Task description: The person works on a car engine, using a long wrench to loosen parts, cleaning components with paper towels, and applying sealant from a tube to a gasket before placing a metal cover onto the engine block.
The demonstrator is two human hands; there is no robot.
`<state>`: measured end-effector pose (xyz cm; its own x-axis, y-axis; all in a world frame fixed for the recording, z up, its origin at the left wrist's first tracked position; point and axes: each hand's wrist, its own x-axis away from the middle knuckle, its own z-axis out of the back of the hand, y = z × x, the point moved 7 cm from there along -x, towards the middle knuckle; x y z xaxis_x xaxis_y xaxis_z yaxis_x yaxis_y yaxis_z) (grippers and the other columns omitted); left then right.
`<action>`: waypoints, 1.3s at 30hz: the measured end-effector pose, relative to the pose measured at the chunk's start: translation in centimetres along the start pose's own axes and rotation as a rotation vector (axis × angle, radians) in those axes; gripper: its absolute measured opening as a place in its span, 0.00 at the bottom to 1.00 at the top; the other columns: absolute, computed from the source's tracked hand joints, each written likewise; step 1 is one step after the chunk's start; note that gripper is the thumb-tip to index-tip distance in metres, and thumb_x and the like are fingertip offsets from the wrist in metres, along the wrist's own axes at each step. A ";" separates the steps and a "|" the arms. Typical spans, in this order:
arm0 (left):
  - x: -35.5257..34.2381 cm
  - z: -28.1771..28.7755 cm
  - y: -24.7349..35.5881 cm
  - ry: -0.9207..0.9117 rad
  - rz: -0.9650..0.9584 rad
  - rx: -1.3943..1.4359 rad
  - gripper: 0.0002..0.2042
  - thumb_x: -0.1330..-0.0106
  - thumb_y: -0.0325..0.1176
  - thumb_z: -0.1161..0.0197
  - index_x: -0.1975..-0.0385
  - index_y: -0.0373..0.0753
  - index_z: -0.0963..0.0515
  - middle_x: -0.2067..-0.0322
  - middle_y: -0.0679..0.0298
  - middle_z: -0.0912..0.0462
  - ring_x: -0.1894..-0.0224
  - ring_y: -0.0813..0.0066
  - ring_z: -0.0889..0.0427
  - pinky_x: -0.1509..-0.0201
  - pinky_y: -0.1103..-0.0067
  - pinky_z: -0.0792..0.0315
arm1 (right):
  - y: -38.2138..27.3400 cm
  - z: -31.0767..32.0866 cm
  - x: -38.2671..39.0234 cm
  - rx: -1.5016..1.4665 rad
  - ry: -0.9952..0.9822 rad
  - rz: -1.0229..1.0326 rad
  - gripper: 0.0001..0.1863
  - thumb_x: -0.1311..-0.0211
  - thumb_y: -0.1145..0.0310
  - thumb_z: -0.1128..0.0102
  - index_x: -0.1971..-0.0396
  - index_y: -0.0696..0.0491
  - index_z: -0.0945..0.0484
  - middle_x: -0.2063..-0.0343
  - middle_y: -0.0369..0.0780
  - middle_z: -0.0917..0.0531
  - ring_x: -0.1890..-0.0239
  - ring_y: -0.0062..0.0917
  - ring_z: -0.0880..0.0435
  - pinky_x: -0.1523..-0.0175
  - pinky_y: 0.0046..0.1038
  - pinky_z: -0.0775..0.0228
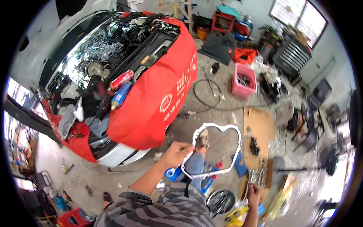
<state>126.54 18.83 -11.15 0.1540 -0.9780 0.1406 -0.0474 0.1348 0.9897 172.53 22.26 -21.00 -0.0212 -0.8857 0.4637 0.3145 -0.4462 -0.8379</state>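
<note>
Silver-white and thin, the frame is up in the air in front of the person, over the floor; it is one big loop with a dip in its top edge, a bit like a heart; through the hole you can see a shoe and a leg in blue jeans. The left hand has its thumb and fingers pinched shut on the left side of the frame; the right hand is lower down and well apart from it — its fingers are curled in, but I cannot tell if it holds something thin; it is just beside some shiny metal parts.

Big flat cardboard lies on the floor to the right of the frame, with a small black part on it; a round bowl full of tools sits near the person's striped shirt; a pink basket stands farther off, near a loop of black hose.

On the left is a car with its engine showing; a red cover hangs over its front — a red can and a blue can lie there side by side.
</note>
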 end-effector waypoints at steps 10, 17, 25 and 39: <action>-38.4 -2.2 7.5 -0.232 -0.325 -0.450 0.13 0.37 0.39 0.44 0.74 0.35 0.22 0.75 0.54 0.22 0.70 0.53 0.23 0.68 0.66 0.30 | -44.7 -20.3 -31.6 0.823 -0.266 0.746 0.32 0.50 0.70 0.34 0.43 0.58 0.32 0.85 0.41 0.31 0.84 0.30 0.34 0.75 0.28 0.40; -44.2 3.6 17.0 -0.124 -0.311 -0.575 0.13 0.36 0.41 0.47 0.69 0.37 0.21 0.71 0.58 0.20 0.67 0.56 0.21 0.65 0.66 0.28 | -57.3 -28.2 -39.5 0.961 -0.583 1.128 0.11 0.52 0.68 0.32 0.72 0.58 0.23 0.84 0.45 0.26 0.82 0.37 0.27 0.75 0.33 0.37; -33.8 13.3 17.1 0.717 -0.022 -0.549 0.14 0.34 0.40 0.47 0.59 0.38 0.20 0.61 0.57 0.18 0.59 0.58 0.19 0.55 0.69 0.26 | -67.3 -39.8 -37.5 0.828 -1.106 1.388 0.13 0.53 0.69 0.33 0.85 0.60 0.27 0.87 0.48 0.30 0.84 0.42 0.29 0.77 0.34 0.41; -16.4 33.2 1.3 1.646 0.146 -1.043 0.10 0.39 0.35 0.40 0.77 0.35 0.23 0.77 0.56 0.24 0.75 0.53 0.23 0.72 0.64 0.29 | -73.1 -59.2 -26.8 0.630 -0.957 1.616 0.15 0.43 0.65 0.38 0.79 0.63 0.25 0.89 0.40 0.34 0.82 0.18 0.37 0.75 0.25 0.43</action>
<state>91.14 29.77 -12.98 0.8537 0.0422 -0.5190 0.2688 0.8179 0.5087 93.94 71.05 10.80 0.9380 0.0926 -0.3341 -0.2483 0.8519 -0.4611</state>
